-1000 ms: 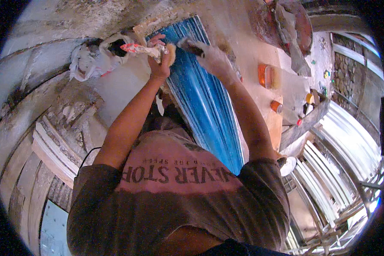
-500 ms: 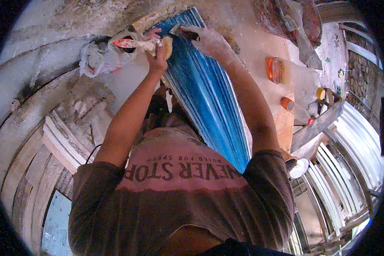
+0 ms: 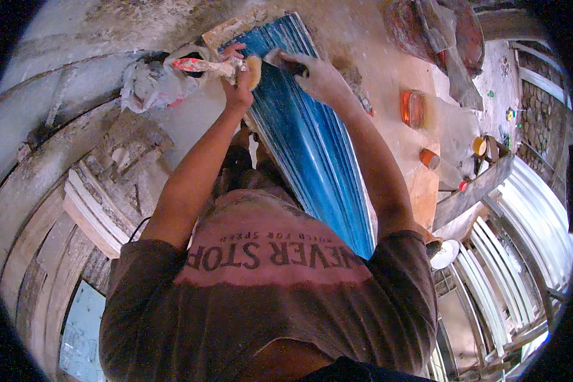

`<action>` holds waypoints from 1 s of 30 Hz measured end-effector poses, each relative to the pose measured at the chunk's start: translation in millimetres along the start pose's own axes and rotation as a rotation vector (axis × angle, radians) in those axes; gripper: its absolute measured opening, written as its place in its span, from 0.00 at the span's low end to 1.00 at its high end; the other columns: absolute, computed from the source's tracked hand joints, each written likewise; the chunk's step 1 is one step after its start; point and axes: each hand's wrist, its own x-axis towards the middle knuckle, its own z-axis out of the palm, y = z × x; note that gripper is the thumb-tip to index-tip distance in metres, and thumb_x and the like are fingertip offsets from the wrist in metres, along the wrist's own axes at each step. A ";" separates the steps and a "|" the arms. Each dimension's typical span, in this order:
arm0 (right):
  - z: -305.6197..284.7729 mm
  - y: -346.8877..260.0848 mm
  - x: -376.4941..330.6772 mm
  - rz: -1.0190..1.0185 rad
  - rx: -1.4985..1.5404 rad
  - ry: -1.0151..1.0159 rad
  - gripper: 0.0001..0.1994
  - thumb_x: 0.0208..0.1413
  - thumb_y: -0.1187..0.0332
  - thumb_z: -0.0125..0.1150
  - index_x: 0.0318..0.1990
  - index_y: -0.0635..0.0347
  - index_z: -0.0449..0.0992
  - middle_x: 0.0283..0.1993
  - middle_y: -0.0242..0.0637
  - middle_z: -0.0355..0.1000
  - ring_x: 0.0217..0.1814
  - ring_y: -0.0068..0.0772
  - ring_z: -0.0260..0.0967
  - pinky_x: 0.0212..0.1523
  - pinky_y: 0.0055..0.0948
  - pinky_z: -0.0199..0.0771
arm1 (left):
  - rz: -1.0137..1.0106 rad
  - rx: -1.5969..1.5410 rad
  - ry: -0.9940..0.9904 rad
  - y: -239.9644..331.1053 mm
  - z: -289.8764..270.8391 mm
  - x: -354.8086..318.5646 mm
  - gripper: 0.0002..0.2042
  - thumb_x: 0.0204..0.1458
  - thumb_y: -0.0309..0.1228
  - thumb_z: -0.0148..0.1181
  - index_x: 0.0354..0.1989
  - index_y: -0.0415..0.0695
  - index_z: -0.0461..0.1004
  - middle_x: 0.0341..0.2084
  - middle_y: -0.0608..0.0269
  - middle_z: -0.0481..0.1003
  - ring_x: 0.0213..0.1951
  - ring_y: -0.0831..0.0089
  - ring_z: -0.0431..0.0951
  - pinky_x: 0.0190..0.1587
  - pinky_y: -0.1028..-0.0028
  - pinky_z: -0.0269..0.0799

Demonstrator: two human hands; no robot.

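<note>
A long blue board (image 3: 299,140) with lengthwise ridges and whitish streaks lies at a slant in front of my body, its far end wider. Over its far left edge, my left hand (image 3: 237,86) grips a paintbrush (image 3: 253,72) with pale bristles and a red and white handle pointing left. My right hand (image 3: 321,77) is closed around a flat grey piece with a dark part (image 3: 274,57), held against the blue face near the far end. Whether that piece is a scraper or a sanding pad I cannot tell. Whitish dust coats the right hand.
Left of the brush sits a crumpled plastic bag (image 3: 148,86). Bottles lie on the right: one with orange liquid (image 3: 415,109) and a smaller one (image 3: 430,158). Stacked white mouldings (image 3: 500,280) stand at lower right, wooden planks (image 3: 57,267) at lower left.
My right hand has slid a little nearer and to the right along the blue board with the grey piece. My left hand still holds the paintbrush, almost unmoved.
</note>
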 end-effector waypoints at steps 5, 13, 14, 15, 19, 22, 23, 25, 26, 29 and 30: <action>5.2 -0.8 19.4 -0.048 -0.049 0.036 0.25 0.52 0.69 0.59 0.61 0.47 0.73 0.51 0.50 0.76 0.50 0.55 0.75 0.54 0.46 0.75 | -0.051 0.051 0.010 2.2 -2.2 -1.1 0.11 0.51 0.29 0.54 0.42 0.41 0.65 0.48 0.50 0.69 0.54 0.59 0.68 0.61 0.62 0.59; 10.0 -23.8 30.9 0.015 -0.032 0.153 0.26 0.53 0.68 0.59 0.62 0.47 0.71 0.50 0.55 0.76 0.50 0.58 0.74 0.53 0.47 0.74 | 0.034 0.098 -0.041 -5.9 -4.0 2.7 0.09 0.50 0.29 0.53 0.38 0.42 0.64 0.47 0.49 0.70 0.52 0.57 0.68 0.60 0.60 0.59; 12.6 -24.3 30.4 0.006 -0.004 0.183 0.26 0.53 0.69 0.59 0.62 0.47 0.71 0.50 0.56 0.75 0.50 0.59 0.74 0.54 0.46 0.74 | 0.018 0.048 -0.035 -8.2 -4.3 3.7 0.09 0.50 0.29 0.52 0.38 0.42 0.64 0.47 0.49 0.70 0.52 0.57 0.68 0.60 0.60 0.59; 17.4 -23.6 21.5 0.055 0.017 0.176 0.25 0.53 0.69 0.59 0.62 0.48 0.71 0.50 0.55 0.75 0.51 0.59 0.74 0.54 0.46 0.73 | 0.021 0.084 -0.052 -11.3 -7.1 3.4 0.10 0.49 0.29 0.52 0.39 0.42 0.64 0.47 0.49 0.70 0.52 0.58 0.68 0.61 0.59 0.58; 45.6 -21.8 -52.2 0.210 0.215 0.292 0.22 0.58 0.66 0.59 0.60 0.55 0.71 0.45 0.51 0.78 0.48 0.53 0.76 0.52 0.45 0.73 | -0.010 0.011 -0.036 -9.6 -2.8 -0.3 0.13 0.50 0.33 0.53 0.42 0.42 0.63 0.47 0.51 0.68 0.53 0.59 0.67 0.61 0.58 0.57; 59.4 -27.0 -94.1 0.528 0.411 0.429 0.21 0.59 0.65 0.61 0.59 0.59 0.71 0.41 0.49 0.78 0.36 0.44 0.79 0.38 0.42 0.78 | -0.052 0.014 -0.070 -9.9 -3.1 1.5 0.14 0.52 0.34 0.54 0.44 0.41 0.64 0.48 0.53 0.66 0.53 0.62 0.66 0.60 0.60 0.58; 61.2 -33.0 -105.3 0.667 0.542 0.466 0.19 0.59 0.65 0.61 0.57 0.60 0.72 0.39 0.48 0.78 0.32 0.40 0.78 0.34 0.39 0.78 | -0.068 0.043 -0.091 -8.8 -5.5 2.0 0.15 0.53 0.35 0.54 0.45 0.41 0.64 0.48 0.54 0.66 0.53 0.63 0.66 0.60 0.62 0.59; 68.8 -44.4 -106.7 0.820 0.697 0.570 0.17 0.60 0.65 0.62 0.54 0.62 0.73 0.36 0.45 0.78 0.25 0.34 0.77 0.26 0.36 0.77 | -0.121 0.044 -0.098 -18.3 -15.1 8.8 0.16 0.54 0.35 0.54 0.47 0.40 0.64 0.49 0.55 0.66 0.53 0.64 0.66 0.59 0.64 0.60; 74.8 -48.5 -105.4 0.842 0.711 0.635 0.17 0.60 0.65 0.62 0.53 0.62 0.73 0.34 0.44 0.77 0.23 0.32 0.76 0.24 0.34 0.75 | -0.167 0.014 -0.084 -31.2 -23.2 8.7 0.17 0.55 0.36 0.54 0.49 0.40 0.65 0.49 0.55 0.66 0.53 0.65 0.66 0.59 0.65 0.60; 87.9 -53.5 -86.8 0.833 0.551 0.788 0.15 0.60 0.66 0.62 0.50 0.64 0.73 0.31 0.45 0.77 0.22 0.36 0.76 0.24 0.36 0.76 | -0.098 -0.036 -0.164 -7.4 -21.0 39.8 0.17 0.58 0.36 0.52 0.51 0.40 0.66 0.50 0.57 0.67 0.53 0.65 0.67 0.59 0.65 0.62; 84.6 -58.5 -65.7 0.806 0.511 0.808 0.15 0.59 0.65 0.62 0.50 0.64 0.73 0.32 0.47 0.78 0.24 0.40 0.77 0.26 0.39 0.77 | -0.052 -0.016 -0.197 -23.8 -30.1 59.7 0.16 0.58 0.36 0.52 0.51 0.40 0.66 0.50 0.58 0.67 0.52 0.64 0.67 0.59 0.65 0.62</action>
